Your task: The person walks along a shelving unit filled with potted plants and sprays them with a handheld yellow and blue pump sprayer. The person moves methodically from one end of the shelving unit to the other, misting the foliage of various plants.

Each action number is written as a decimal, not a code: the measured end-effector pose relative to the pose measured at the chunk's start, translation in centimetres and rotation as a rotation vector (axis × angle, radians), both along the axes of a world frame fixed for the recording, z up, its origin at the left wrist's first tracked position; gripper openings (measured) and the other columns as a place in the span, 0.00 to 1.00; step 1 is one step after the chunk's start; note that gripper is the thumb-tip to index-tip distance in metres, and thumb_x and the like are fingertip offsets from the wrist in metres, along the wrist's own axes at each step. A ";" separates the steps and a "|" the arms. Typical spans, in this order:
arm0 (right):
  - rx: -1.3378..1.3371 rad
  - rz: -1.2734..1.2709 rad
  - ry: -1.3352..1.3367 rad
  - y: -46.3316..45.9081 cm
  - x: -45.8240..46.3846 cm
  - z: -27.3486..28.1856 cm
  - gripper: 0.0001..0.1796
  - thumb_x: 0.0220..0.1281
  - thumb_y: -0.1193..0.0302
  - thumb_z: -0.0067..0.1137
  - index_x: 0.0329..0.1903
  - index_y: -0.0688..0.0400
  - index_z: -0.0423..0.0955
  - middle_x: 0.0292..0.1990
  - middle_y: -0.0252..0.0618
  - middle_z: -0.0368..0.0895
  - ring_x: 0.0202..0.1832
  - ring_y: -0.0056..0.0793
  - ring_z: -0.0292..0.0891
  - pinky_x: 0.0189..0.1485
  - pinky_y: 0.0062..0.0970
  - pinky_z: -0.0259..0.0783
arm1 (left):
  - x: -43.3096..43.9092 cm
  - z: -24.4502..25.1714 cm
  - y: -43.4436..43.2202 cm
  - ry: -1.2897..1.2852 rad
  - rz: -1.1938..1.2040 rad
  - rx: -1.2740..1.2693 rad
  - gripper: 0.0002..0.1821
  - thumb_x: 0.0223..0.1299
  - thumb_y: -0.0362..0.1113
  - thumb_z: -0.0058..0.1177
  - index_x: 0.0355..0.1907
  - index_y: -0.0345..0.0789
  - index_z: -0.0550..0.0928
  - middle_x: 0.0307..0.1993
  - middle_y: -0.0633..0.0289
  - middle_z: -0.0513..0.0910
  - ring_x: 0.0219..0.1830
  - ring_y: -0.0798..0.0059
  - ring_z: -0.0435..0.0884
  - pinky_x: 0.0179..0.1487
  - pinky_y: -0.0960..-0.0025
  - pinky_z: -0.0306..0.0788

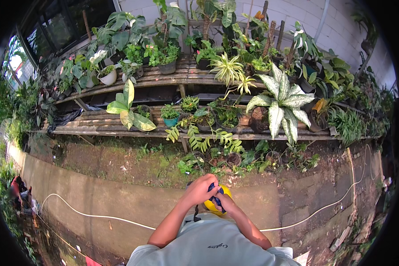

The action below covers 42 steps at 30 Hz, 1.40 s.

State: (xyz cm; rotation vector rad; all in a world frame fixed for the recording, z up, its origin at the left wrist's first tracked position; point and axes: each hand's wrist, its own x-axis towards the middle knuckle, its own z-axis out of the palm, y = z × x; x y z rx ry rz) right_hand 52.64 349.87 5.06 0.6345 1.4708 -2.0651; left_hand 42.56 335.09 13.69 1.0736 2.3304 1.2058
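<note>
Close in front of my body is a yellow container with a dark blue top [227,191], perhaps a pump sprayer. My left hand [202,188] and my right hand [224,201] meet over it, both with fingers curled around the dark blue part. My left hand lies on its upper part, my right hand lower down at its side. My forearms and shirt hide much of the container. Beyond my hands, potted plants stand on the ground below a tiered wooden bench [153,133].
Many potted plants fill the bench, among them a speckled dieffenbachia [283,96] and a spider plant [226,69]. A pale hose [103,216] runs across the concrete path [136,202]. At the far left, a person in red [18,189] is low to the ground.
</note>
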 end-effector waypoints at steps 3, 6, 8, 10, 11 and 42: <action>-0.005 0.014 0.012 0.0 0.1 0.1 0.25 0.74 0.50 0.43 0.27 0.56 0.68 0.16 0.29 0.64 0.14 0.20 0.57 0.18 0.24 0.52 | 0.5 0.6 -0.3 0.007 -0.008 0.007 0.11 0.63 0.41 0.58 0.36 0.35 0.77 0.40 0.55 0.77 0.43 0.52 0.79 0.46 0.58 0.73; -0.016 0.006 0.043 -0.3 0.2 0.3 0.26 0.73 0.49 0.44 0.26 0.55 0.68 0.16 0.28 0.64 0.14 0.20 0.57 0.18 0.23 0.52 | 1.1 0.9 -0.5 0.054 0.025 0.044 0.12 0.63 0.42 0.58 0.36 0.35 0.77 0.40 0.55 0.78 0.43 0.53 0.79 0.46 0.59 0.73; -0.010 0.023 0.051 -0.3 0.0 0.4 0.26 0.73 0.48 0.45 0.26 0.55 0.67 0.16 0.28 0.64 0.13 0.19 0.56 0.18 0.23 0.52 | 1.4 0.9 -0.7 0.056 0.051 0.055 0.12 0.63 0.42 0.59 0.36 0.36 0.77 0.40 0.56 0.78 0.42 0.53 0.80 0.45 0.59 0.74; -0.002 0.063 0.048 -0.2 -0.3 0.3 0.26 0.73 0.48 0.45 0.26 0.55 0.68 0.16 0.28 0.64 0.13 0.19 0.56 0.18 0.23 0.52 | 1.2 1.2 -1.1 0.031 0.064 0.041 0.12 0.63 0.43 0.59 0.36 0.36 0.77 0.40 0.56 0.78 0.41 0.54 0.80 0.44 0.59 0.74; 0.002 0.083 0.047 -0.2 -0.5 0.3 0.26 0.73 0.47 0.46 0.26 0.56 0.68 0.16 0.28 0.65 0.13 0.19 0.56 0.18 0.23 0.52 | 1.1 1.4 -1.3 0.025 0.062 0.024 0.12 0.63 0.43 0.59 0.36 0.36 0.77 0.39 0.57 0.78 0.40 0.54 0.80 0.43 0.59 0.74; -0.235 -0.641 0.179 1.9 13.8 1.4 0.19 0.72 0.56 0.41 0.35 0.58 0.72 0.26 0.32 0.72 0.26 0.21 0.68 0.32 0.22 0.64 | 8.1 3.3 12.1 -0.004 -0.570 0.007 0.09 0.60 0.39 0.57 0.39 0.37 0.79 0.35 0.57 0.83 0.38 0.54 0.82 0.42 0.57 0.75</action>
